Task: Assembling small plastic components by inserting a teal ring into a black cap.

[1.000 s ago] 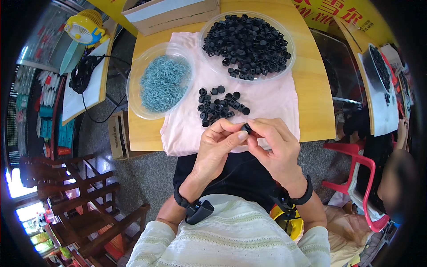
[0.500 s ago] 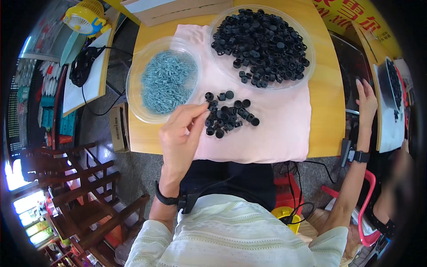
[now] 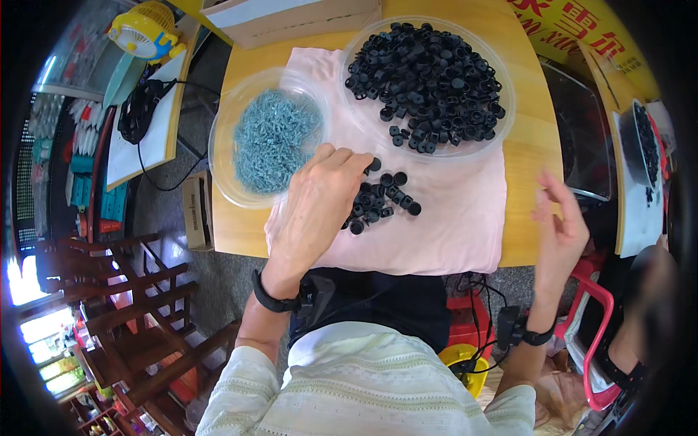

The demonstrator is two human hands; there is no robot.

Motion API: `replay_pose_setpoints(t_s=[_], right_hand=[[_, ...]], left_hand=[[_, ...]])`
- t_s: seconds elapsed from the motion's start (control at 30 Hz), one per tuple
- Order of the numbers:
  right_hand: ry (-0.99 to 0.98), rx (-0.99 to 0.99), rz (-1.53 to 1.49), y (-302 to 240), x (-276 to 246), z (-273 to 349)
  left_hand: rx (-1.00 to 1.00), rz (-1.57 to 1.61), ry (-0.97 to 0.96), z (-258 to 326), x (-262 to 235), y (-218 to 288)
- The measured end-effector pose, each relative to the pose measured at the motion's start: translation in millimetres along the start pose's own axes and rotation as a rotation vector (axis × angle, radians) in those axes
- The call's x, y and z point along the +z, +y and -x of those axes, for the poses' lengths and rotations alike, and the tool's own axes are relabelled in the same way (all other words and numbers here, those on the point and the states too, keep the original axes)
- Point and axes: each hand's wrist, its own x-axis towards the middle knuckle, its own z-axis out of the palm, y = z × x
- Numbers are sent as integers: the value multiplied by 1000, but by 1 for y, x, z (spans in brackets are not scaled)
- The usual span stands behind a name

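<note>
As the head view looked down, the left hand [image 3: 316, 200] was bent over the left side of a heap of small black caps [image 3: 376, 196] on a pink cloth [image 3: 443, 225]. Its fingertips pointed away and were mostly hidden, so I could not tell if they pinched a cap. The right hand [image 3: 561, 236] was well apart from the heap, by the right edge of the table [image 3: 528, 167]. Its fingers were loose, a bit curled and spread, and nothing showed in it, though it was blurry.

The caps looked light and hard, most likely plastic. They did not seem easy to squash or break, but their smooth, round sides might slip or roll. A soft pinch with thumb and finger on two sides of one cap seemed the best hold. Since many lay jumbled and touching, a pinch could push others away.

Behind the heap, a big tub [image 3: 367, 120] held lots more caps. Left of it, a small tub [image 3: 224, 156] held thin, blue-grey screws [image 3: 273, 138]. This tub was close to the left hand, so a knuckle might bump its rim. A brown box [image 3: 291, 22] stood at the far end.
</note>
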Motion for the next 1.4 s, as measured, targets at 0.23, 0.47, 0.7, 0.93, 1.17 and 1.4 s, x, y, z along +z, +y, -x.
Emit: replay_pose_setpoints(t_s=[0.23, 0.47, 0.7, 0.93, 1.17, 1.4], right_hand=[[-174, -217, -56, -31, 42, 36], [-265, -355, -151, -42, 85, 42], [-302, -393, -123, -47, 107, 32], [-356, -385, -393, -66, 127, 44], [-390, -380, -364, -64, 122, 60], [-481, -99, -553, -49, 118, 69]], left_hand=[[43, 15, 25, 4, 4, -8], [-10, 231, 266, 11, 2, -12], [-312, 1015, 220, 30, 6, -17], [-490, 1633, 207, 57, 14, -1], [-543, 1793, 207, 74, 20, 8], [-576, 1631, 322, 84, 24, 3]])
